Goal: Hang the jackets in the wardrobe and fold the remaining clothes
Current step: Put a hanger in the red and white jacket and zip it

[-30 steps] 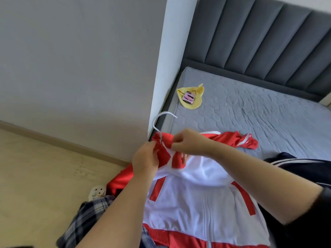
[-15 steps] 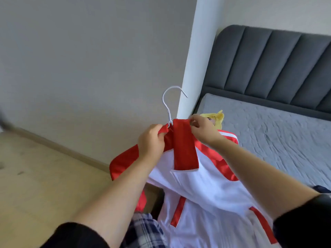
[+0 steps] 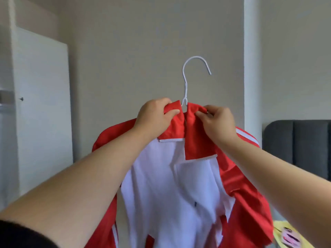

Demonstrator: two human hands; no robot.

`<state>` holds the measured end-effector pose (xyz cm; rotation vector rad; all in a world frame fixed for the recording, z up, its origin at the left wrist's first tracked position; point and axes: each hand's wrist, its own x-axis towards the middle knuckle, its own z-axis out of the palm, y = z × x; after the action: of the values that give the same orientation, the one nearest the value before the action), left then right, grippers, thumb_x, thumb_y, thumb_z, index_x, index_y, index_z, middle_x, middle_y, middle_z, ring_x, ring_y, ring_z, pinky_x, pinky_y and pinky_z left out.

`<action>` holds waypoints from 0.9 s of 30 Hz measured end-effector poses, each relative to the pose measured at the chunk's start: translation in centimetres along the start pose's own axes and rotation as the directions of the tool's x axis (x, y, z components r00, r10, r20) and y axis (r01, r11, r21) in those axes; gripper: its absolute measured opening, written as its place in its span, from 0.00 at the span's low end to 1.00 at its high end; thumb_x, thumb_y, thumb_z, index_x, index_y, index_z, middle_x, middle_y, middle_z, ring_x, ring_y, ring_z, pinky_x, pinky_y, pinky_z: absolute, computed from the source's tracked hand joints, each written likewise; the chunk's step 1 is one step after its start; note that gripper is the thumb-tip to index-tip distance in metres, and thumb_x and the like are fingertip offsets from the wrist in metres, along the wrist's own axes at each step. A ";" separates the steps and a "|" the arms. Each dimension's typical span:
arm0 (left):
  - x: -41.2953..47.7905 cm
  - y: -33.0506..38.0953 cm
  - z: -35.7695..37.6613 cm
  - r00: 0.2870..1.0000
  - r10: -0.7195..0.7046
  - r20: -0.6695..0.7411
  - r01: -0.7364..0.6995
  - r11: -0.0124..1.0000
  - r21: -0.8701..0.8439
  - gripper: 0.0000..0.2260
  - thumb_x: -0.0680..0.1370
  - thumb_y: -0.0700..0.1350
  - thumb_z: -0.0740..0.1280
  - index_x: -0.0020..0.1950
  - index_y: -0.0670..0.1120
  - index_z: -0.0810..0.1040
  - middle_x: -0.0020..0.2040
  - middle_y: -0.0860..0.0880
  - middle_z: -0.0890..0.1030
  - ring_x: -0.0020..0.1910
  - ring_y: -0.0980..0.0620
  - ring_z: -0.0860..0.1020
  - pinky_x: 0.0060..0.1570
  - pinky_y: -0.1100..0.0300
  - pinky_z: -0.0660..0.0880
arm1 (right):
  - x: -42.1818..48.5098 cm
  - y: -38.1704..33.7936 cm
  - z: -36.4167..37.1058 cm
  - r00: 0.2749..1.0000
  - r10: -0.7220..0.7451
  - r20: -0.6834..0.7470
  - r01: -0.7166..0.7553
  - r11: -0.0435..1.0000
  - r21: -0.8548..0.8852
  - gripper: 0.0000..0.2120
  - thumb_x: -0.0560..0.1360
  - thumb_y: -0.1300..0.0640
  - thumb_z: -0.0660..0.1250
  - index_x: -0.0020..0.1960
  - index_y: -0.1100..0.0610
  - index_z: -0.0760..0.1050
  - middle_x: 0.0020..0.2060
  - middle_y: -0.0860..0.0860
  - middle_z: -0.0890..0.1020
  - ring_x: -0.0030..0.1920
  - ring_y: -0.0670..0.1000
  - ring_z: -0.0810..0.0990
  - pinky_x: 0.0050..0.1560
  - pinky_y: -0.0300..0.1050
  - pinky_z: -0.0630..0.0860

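A red and white jacket (image 3: 172,190) hangs in the air in front of me on a white wire hanger (image 3: 186,79), whose hook sticks up above the collar. My left hand (image 3: 155,117) grips the left side of the red collar. My right hand (image 3: 216,122) pinches the right side of the collar. The jacket front is open, with the white lining facing me and the red sleeves hanging at both sides.
A white door (image 3: 41,108) stands at the left, with a grey wall behind the jacket. A white wall edge (image 3: 250,68) runs down at the right. The dark grey headboard (image 3: 297,145) and a yellow item (image 3: 290,237) lie at the lower right.
Both hands have lifted the jacket on its hanger up off the bed to head height, and my view has risen from the bed and floor to the wall and door.
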<state>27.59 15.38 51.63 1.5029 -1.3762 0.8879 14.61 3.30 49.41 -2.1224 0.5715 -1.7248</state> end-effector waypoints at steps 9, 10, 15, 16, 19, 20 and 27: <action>2.9 -6.1 -7.8 0.860 -0.188 0.475 -0.005 0.927 0.376 0.17 0.78 0.43 0.66 0.31 0.41 0.69 0.36 0.41 0.77 0.39 0.45 0.72 0.34 0.59 0.56 | 0.6 -3.4 7.1 0.998 -0.059 0.016 0.057 0.993 0.104 0.16 0.77 0.56 0.65 0.32 0.60 0.72 0.20 0.48 0.66 0.26 0.49 0.64 0.28 0.42 0.61; 2.6 -7.0 -8.3 0.890 -0.195 0.412 0.028 0.926 0.377 0.14 0.78 0.43 0.66 0.34 0.38 0.73 0.40 0.38 0.79 0.42 0.43 0.74 0.35 0.59 0.56 | 0.7 -3.2 7.3 0.999 -0.036 -0.028 0.039 0.993 0.111 0.17 0.77 0.58 0.64 0.30 0.59 0.69 0.21 0.48 0.67 0.27 0.49 0.65 0.29 0.43 0.61; -0.3 -12.1 -10.4 0.959 -0.270 0.085 0.221 0.903 0.368 0.10 0.78 0.42 0.66 0.39 0.37 0.76 0.43 0.37 0.80 0.46 0.40 0.76 0.37 0.57 0.59 | 1.5 -1.3 7.3 0.986 0.080 0.145 -0.082 0.997 0.010 0.12 0.79 0.58 0.60 0.58 0.59 0.78 0.51 0.58 0.83 0.53 0.56 0.80 0.50 0.44 0.71; -0.9 -12.7 -10.3 0.959 -0.277 0.062 0.237 0.902 0.361 0.10 0.78 0.42 0.66 0.39 0.38 0.77 0.42 0.37 0.80 0.45 0.40 0.76 0.37 0.57 0.60 | 1.4 -1.4 7.4 0.975 0.044 0.220 -0.049 0.999 0.017 0.14 0.79 0.57 0.59 0.62 0.58 0.76 0.55 0.56 0.82 0.57 0.55 0.78 0.54 0.43 0.70; -2.6 -14.2 -9.5 0.951 -0.307 0.028 0.277 0.890 0.362 0.09 0.77 0.43 0.66 0.41 0.38 0.79 0.42 0.38 0.80 0.45 0.40 0.76 0.37 0.58 0.61 | 0.9 -2.4 7.7 0.861 -0.009 0.509 0.047 0.997 -0.061 0.13 0.80 0.57 0.58 0.58 0.60 0.78 0.56 0.55 0.81 0.56 0.55 0.78 0.55 0.43 0.71; -3.1 -14.6 -9.3 0.947 -0.319 0.028 0.286 0.882 0.375 0.09 0.77 0.43 0.66 0.42 0.38 0.79 0.43 0.38 0.80 0.45 0.39 0.76 0.37 0.57 0.61 | 0.9 -2.4 7.5 0.805 0.047 0.592 0.007 0.996 -0.088 0.13 0.80 0.57 0.58 0.57 0.60 0.78 0.55 0.55 0.82 0.55 0.56 0.78 0.56 0.44 0.72; -6.7 -16.5 -7.8 0.928 -0.360 0.096 0.294 0.866 0.405 0.09 0.78 0.42 0.65 0.39 0.39 0.76 0.42 0.37 0.80 0.45 0.38 0.76 0.40 0.56 0.64 | -0.2 -0.9 6.9 0.605 0.230 0.762 0.288 0.830 -0.479 0.18 0.81 0.51 0.58 0.37 0.59 0.73 0.37 0.54 0.77 0.41 0.55 0.75 0.39 0.44 0.69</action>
<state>43.54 24.86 45.88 2.0852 -1.0463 0.8579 21.40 4.23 48.34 -2.9939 0.8078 -0.3975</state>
